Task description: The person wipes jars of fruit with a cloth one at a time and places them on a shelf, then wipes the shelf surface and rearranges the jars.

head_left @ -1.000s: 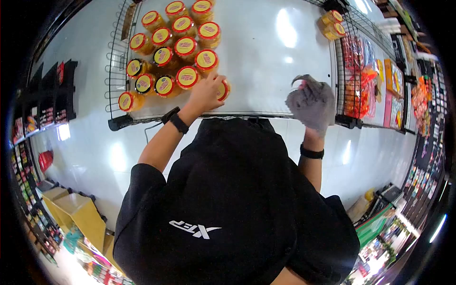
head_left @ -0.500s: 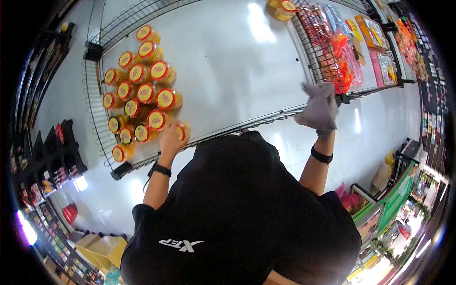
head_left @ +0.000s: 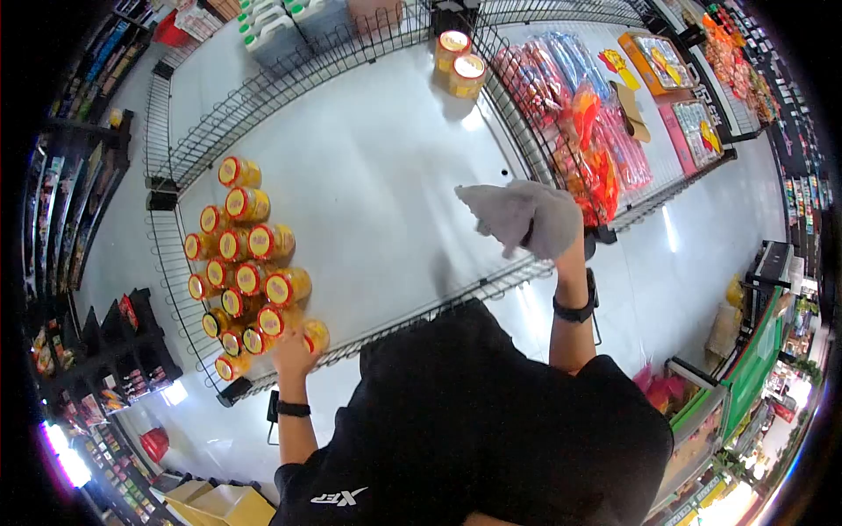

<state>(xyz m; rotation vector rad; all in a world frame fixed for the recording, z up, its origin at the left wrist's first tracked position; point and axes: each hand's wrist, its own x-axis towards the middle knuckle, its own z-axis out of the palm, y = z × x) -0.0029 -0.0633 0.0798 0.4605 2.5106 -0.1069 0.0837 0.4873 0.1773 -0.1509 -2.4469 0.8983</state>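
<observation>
Clustered jars [head_left: 248,279] with yellow lids and red or dark rims stand at the left of the white shelf [head_left: 368,175]. My left hand [head_left: 293,353] is among the front jars, its fingers curled against a red-rimmed jar [head_left: 271,322]; the fingertips are partly hidden. Just right of that hand is another jar [head_left: 315,336], near the front wire rail. Bunched in my right hand [head_left: 568,254] is a grey cloth [head_left: 524,216], above the shelf's front right part. The cloth covers most of that hand's fingers.
Two more jars [head_left: 467,75] stand at the back right corner. Beyond a wire divider [head_left: 517,114] lie packaged goods [head_left: 605,131] in plastic. Wire rails edge the shelf, and white containers with green caps [head_left: 272,35] stand behind it.
My view has shifted, showing more of the shelf's back. My right hand has brought the grey cloth leftward over the shelf's front edge. My left hand stays at the front jars.
</observation>
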